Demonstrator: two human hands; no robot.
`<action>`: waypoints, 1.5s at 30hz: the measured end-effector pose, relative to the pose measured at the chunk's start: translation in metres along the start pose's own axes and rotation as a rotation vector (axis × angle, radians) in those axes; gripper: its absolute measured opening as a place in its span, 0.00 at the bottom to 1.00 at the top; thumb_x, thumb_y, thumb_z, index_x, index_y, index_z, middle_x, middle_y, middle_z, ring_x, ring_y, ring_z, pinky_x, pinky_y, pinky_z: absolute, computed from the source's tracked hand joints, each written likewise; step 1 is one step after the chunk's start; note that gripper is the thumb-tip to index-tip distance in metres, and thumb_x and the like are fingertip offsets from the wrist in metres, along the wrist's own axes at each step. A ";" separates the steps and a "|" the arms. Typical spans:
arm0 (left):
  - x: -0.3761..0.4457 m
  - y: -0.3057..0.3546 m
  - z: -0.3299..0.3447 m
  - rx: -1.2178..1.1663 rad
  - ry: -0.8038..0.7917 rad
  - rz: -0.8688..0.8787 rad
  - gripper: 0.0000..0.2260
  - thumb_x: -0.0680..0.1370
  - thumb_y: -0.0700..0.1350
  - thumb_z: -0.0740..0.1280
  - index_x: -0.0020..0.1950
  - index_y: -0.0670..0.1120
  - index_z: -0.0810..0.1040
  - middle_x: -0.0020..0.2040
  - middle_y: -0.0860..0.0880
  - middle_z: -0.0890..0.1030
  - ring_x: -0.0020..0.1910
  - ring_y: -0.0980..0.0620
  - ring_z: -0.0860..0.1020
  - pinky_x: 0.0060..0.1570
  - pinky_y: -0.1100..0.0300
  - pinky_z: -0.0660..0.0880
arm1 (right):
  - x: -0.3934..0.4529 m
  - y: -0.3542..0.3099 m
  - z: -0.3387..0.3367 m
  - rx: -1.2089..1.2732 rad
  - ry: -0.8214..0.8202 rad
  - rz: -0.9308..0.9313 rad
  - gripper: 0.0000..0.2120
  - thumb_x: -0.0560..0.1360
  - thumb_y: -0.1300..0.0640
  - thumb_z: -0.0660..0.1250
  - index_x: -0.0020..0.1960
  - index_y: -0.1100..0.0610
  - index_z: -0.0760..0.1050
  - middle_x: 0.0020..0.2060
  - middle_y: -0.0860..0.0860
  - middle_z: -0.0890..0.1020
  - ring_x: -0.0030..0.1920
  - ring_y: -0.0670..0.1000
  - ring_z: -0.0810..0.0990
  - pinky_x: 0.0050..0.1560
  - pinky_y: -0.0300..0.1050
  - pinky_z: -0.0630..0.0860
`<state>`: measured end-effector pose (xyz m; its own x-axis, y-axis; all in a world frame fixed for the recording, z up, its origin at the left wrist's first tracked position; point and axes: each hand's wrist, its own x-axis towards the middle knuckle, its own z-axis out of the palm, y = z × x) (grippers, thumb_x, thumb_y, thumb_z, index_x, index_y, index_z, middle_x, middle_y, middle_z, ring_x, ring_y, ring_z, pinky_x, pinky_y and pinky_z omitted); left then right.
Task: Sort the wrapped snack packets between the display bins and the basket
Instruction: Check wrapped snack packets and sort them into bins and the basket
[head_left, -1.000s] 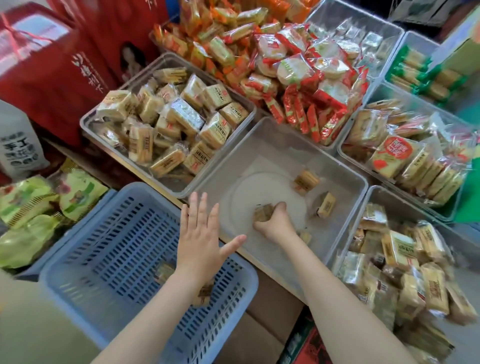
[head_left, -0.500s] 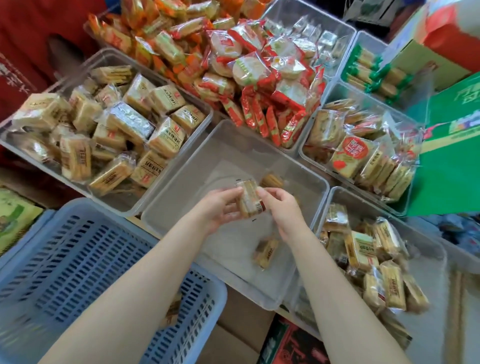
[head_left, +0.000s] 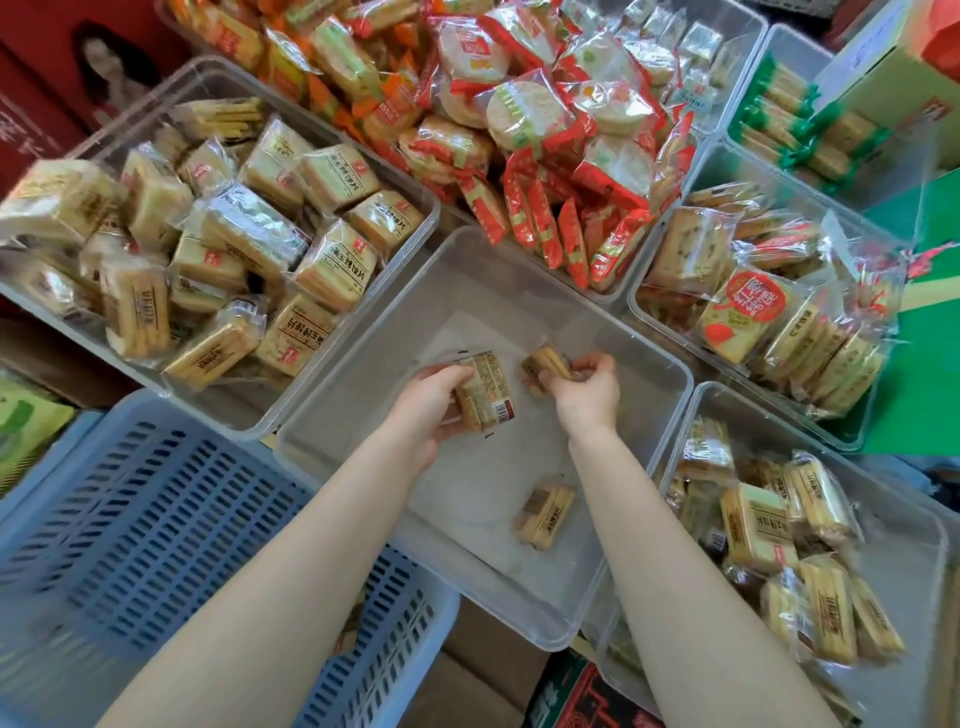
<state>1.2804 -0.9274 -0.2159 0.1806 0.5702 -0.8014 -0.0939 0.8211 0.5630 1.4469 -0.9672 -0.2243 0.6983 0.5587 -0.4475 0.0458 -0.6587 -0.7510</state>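
While my left hand (head_left: 426, 410) grips one packet (head_left: 485, 391) over the middle bin (head_left: 363, 343), bound for the near-left basket (head_left: 156, 519), I judge; my right hand (head_left: 589, 387) pinches a second (head_left: 545, 364).

Basket (head_left: 156, 525) left of near-empty bin (head_left: 644, 364), 1 packet (head_left: 544, 514) inside, full bins (head_left: 410, 202) behind and right

A red carton (head_left: 36, 104) printed with a figure stands at ten o'clock. A green box (head_left: 930, 322) lies at three o'clock, a dark printed carton (head_left: 587, 696) at six.
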 end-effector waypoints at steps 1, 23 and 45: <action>-0.002 0.001 0.000 0.003 0.002 0.015 0.10 0.82 0.42 0.67 0.63 0.44 0.76 0.52 0.44 0.82 0.47 0.47 0.81 0.40 0.55 0.79 | -0.004 -0.002 -0.002 0.017 -0.005 -0.016 0.16 0.74 0.60 0.76 0.52 0.54 0.69 0.43 0.47 0.75 0.45 0.51 0.76 0.39 0.40 0.69; -0.227 -0.085 -0.028 0.511 -0.355 0.410 0.42 0.59 0.60 0.81 0.69 0.52 0.69 0.58 0.48 0.84 0.54 0.52 0.85 0.54 0.52 0.82 | -0.269 0.033 -0.137 0.550 -0.423 -0.003 0.12 0.81 0.50 0.66 0.57 0.58 0.77 0.47 0.53 0.86 0.45 0.50 0.85 0.43 0.46 0.82; -0.373 -0.218 0.013 0.466 -0.300 0.380 0.19 0.74 0.64 0.69 0.58 0.54 0.80 0.53 0.44 0.85 0.54 0.43 0.85 0.53 0.41 0.82 | -0.370 0.130 -0.249 0.552 -0.220 -0.188 0.06 0.84 0.55 0.62 0.48 0.51 0.74 0.41 0.53 0.79 0.42 0.53 0.80 0.44 0.58 0.82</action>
<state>1.2462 -1.3190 -0.0373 0.4894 0.7301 -0.4769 0.2152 0.4288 0.8774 1.3726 -1.3848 -0.0354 0.5480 0.7692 -0.3285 -0.2631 -0.2143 -0.9407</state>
